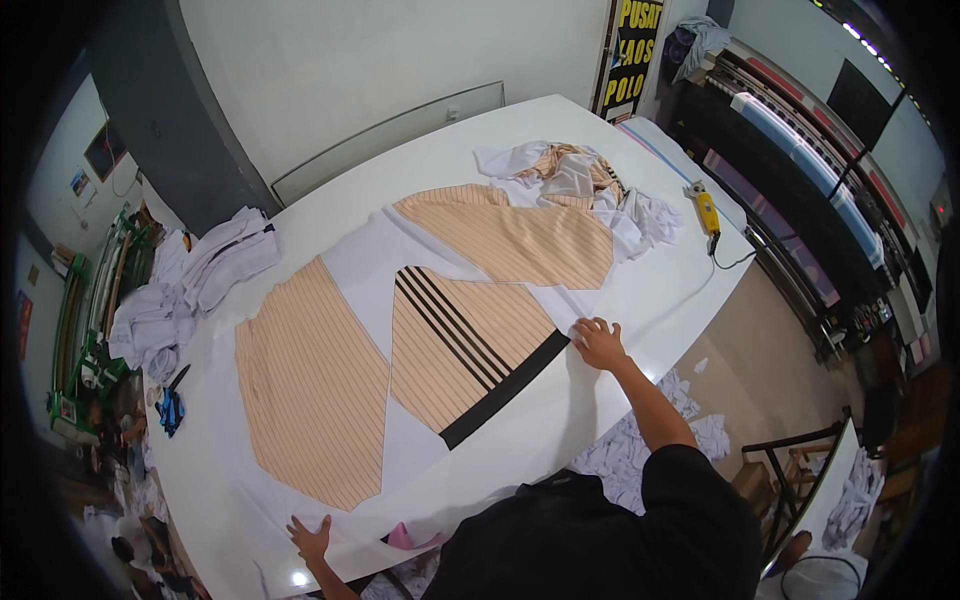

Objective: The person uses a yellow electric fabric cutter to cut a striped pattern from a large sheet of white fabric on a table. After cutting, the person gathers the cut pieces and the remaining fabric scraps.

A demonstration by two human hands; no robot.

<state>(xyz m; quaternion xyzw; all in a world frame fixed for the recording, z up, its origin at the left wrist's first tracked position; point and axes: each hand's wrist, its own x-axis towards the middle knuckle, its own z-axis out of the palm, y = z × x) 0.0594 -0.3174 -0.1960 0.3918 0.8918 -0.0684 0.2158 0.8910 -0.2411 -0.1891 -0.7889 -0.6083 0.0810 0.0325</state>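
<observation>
A white cloth (357,268) printed with peach, thin-striped garment panels lies spread across the white table. One panel (312,400) is at the left, another (530,238) at the far side. Between them, a smaller panel (470,345) carries several black stripes and a broad black band along its near edge. My right hand (600,346) rests on the cloth's right edge by the end of that band, fingers spread. Near the table's front left, my left hand (311,540) lies with fingers apart at the cloth's near edge, below the left panel. Neither hand grips anything.
A yellow electric cutter (707,212) with a cord stands at the table's right. Crumpled printed cloth (575,180) lies at the far end. Scissors (172,405) and piled white cloth (225,255) are at left. Scraps (630,450) cover the floor; a large printer (790,165) stands right.
</observation>
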